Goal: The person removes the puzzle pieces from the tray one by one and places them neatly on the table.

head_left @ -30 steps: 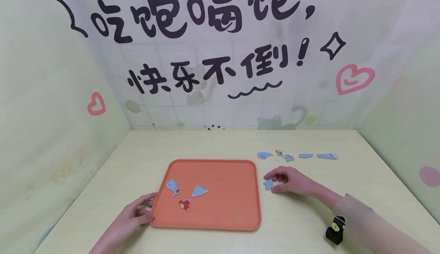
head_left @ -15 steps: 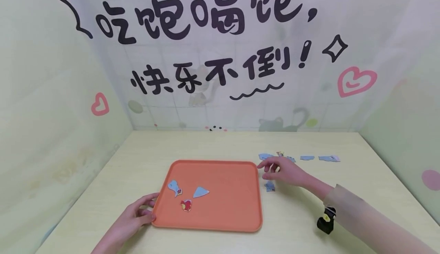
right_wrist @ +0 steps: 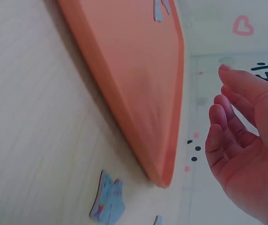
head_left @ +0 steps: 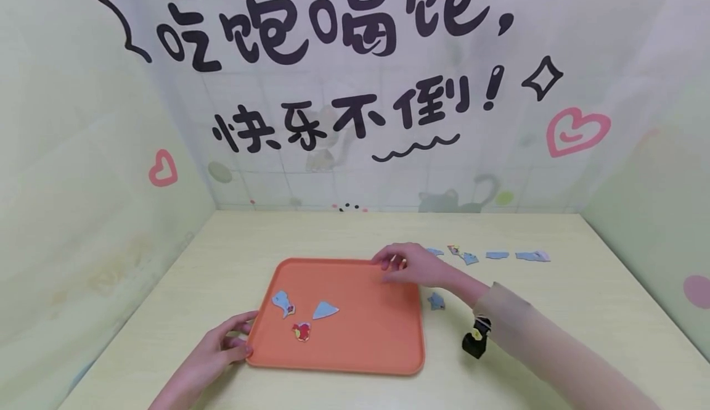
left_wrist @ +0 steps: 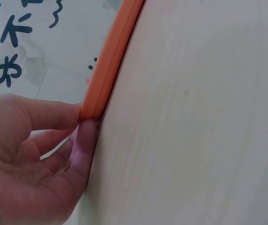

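Note:
An orange tray (head_left: 366,342) lies on the table with several flat puzzle pieces on it: a blue one (head_left: 283,303) with a red patch, a pale blue triangular one (head_left: 325,310) and a red-and-yellow one (head_left: 301,332). At its left edge my left hand (head_left: 213,351) holds the rim between thumb and fingers, seen close in the left wrist view. My right hand (head_left: 413,265) hovers over the tray's back right corner, fingers loosely bent and nothing in them. A jagged blue puzzle piece (head_left: 436,301) lies just right of the tray, also visible in the right wrist view.
Along the back right of the table lie more pieces: one partly hidden by my right hand, a yellow-and-blue pair (head_left: 468,258), a narrow strip (head_left: 497,254) and a longer strip (head_left: 532,256). A printed backdrop (head_left: 355,176) closes off the back and sides.
My right hand has let go of the jagged blue piece, leaving it beside the tray, and has moved back and left over the tray's corner. The left hand stays on the rim.

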`<state>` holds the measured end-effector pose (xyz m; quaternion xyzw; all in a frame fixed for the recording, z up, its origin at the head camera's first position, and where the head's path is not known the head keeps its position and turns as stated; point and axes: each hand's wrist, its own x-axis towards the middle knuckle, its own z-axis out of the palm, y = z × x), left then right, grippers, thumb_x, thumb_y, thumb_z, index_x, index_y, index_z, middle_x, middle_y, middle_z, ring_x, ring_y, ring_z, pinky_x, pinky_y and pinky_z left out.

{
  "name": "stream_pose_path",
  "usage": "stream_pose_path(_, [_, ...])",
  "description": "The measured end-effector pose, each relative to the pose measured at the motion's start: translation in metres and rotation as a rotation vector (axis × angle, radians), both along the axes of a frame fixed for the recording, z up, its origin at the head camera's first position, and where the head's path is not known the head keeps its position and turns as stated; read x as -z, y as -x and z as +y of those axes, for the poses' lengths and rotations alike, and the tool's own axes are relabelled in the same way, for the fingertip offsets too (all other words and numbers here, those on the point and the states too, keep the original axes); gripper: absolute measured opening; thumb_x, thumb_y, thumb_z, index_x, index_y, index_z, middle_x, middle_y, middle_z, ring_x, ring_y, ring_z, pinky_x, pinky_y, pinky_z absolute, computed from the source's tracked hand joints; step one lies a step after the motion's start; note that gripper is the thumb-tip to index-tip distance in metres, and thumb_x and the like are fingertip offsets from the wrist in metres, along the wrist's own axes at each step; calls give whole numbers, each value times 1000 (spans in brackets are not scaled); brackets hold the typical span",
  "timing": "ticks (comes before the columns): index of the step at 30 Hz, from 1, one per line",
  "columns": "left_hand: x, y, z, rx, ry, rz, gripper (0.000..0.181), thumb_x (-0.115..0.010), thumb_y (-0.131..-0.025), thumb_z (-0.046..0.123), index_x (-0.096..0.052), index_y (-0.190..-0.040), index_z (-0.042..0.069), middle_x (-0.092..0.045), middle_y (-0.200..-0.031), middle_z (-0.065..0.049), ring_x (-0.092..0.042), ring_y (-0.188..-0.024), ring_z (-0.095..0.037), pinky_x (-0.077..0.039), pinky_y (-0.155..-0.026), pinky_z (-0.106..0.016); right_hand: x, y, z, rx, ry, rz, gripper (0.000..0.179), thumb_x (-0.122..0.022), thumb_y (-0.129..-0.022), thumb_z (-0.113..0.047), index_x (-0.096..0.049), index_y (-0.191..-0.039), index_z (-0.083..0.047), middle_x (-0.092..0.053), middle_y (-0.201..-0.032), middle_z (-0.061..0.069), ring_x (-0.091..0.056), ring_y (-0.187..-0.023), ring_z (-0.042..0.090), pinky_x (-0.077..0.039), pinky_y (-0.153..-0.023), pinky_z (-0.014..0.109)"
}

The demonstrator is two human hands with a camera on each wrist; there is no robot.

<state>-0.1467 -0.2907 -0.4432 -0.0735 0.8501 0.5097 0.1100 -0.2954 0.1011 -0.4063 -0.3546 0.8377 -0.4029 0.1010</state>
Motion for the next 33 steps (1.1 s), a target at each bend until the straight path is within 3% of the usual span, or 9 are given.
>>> stream_pose_path(9, [0,-1,0,-5,4,-6,65,-66,-89,2,-42,-148,8,-50,-129,-15,-57,-96,-17,-50,-73,-24,1,4,-45,-38,39,-42,34,-73,-89,-15,-68,-122,-8,-66,-104,11,-58,-85,15,-48,-73,22])
stream_pose_path(18, [0,0,0,-2,11,-2,65,-66,-89,2,-42,-149,8,-50,-129,-15,-56,-96,-17,-49,-73,-24,12,7,-81,-150,25,-96,39,-73,-90,-20,-65,-128,-14,-66,-115,10,-58,-99,13,-49,-84,24])
stream_pose_path(26, [0,-1,0,-2,3,-5,65,-66,-89,2,-41,-149,8,-50,-129,-15,-56,-95,-16,-49,-73,-24,23,2,-95,-251,-23,-193,42,-74,-89,-23,-65,-129,-19,-65,-117,6,-57,-101,16,-47,-88,22])
stream_pose_path(33, [0,0,2,-24,22,-16,64,-65,-89,1,-43,-149,10,-51,-129,-14,-56,-97,-18,-48,-73,-24,24,-1,-97,-293,-73,-159,46,-77,-86,-22,-64,-130,-17,-66,-124,0,-55,-109,19,-45,-96,24])
